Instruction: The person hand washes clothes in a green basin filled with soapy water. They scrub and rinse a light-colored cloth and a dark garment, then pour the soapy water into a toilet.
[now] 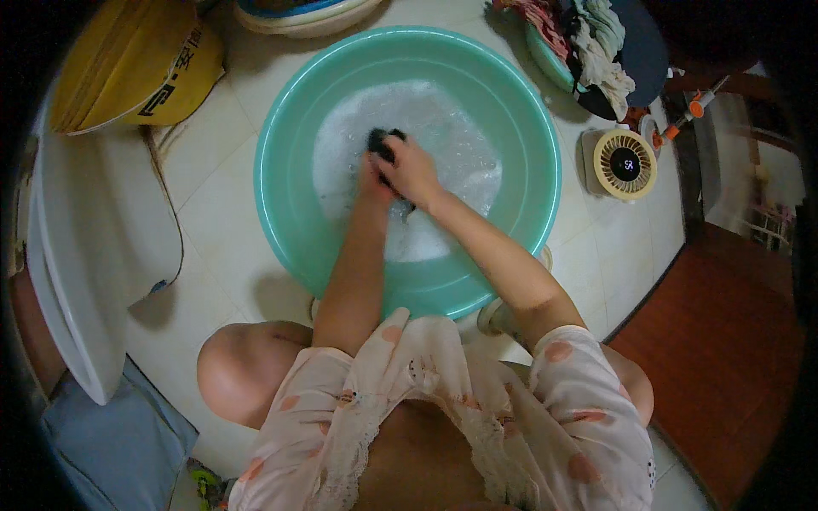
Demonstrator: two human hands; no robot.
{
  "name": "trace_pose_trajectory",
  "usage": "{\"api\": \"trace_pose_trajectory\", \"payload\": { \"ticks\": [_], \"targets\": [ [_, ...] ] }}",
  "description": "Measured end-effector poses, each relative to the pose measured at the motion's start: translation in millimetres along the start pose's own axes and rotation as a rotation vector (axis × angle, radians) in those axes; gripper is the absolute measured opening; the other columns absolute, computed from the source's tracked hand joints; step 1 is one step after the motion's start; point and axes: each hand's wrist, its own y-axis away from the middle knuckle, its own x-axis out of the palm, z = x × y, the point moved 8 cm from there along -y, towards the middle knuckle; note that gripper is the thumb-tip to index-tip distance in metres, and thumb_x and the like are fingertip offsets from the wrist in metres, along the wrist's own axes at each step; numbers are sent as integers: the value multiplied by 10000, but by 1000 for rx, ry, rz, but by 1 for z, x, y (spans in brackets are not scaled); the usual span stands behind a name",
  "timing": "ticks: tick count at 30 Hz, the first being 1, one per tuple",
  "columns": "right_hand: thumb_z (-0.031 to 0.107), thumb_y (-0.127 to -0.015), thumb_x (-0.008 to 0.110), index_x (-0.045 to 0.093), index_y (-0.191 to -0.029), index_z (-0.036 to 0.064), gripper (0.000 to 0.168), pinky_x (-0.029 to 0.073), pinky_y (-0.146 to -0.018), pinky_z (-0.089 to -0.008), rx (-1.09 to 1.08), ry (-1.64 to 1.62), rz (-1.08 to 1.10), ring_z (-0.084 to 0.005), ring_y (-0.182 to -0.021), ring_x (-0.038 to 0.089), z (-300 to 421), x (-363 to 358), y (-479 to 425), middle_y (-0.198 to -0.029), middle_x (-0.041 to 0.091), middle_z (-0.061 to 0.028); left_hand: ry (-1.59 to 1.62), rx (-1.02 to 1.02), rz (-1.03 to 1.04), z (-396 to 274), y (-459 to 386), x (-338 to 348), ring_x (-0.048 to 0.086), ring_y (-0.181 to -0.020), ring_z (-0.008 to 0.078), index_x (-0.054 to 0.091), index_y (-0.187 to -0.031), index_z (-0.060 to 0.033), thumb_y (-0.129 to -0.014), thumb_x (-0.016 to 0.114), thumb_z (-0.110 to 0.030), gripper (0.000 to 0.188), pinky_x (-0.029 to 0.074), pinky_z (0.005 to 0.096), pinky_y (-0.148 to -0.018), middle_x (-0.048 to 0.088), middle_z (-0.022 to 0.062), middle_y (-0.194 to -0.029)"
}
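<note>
Before me on the tiled floor stands a large mint-green plastic basin (281,211). White, sudsy water (454,140) covers its bottom. Over the suds, close to the middle, my left hand (374,177) and my right hand (412,171) meet around a dark wet cloth (378,142). Both hands grip it, the right one partly on top of the left. Motion blurs the cloth and the fingers, and much of my left hand is hidden behind the cloth and my right hand. A bit of the cloth hangs below the hands near the foam.
A yellow bucket (185,83) with writing is at upper left, beside a white curved fixture (83,255). Stacked basins (307,22) are at the top. Upper right, clothes (601,57) hang over a small green basin (546,57). A round-faced fan (623,165) stands right.
</note>
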Motion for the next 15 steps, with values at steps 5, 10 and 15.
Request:
{"api": "trace_pose_trajectory", "payload": {
  "ticks": [5, 10, 15],
  "targets": [
    [219, -712, 609, 553, -840, 58, 212, 412, -641, -424, -55, 129, -224, -346, -768, 505, -39, -78, -22, -861, 509, -148, -488, 407, -344, -23, 16, 65, 560, -769, 214, 545, -860, -24, -696, 571, -100, 183, 452, 320, -734, 567, 67, -802],
    [280, -587, 711, 547, -1015, 118, 486, 404, -841, -412, -48, 251, 81, -365, -1005, 446, -82, -78, -13, -1146, 412, -156, -1244, 478, -761, -26, 48, 31, 361, -1070, 254, 486, -1049, -123, -643, 642, -123, 436, 449, 314, -710, 350, 106, -1191],
    [309, -654, 659, 547, -994, 88, 421, 413, -792, -414, 134, 299, 88, -373, -940, 470, -111, -3, -13, -1092, 429, -208, -451, 76, -542, 8, 12, 21, 526, -899, 264, 488, -1047, -105, -770, 571, -288, 342, 453, 351, -747, 490, 79, -1079]
  ]
}}
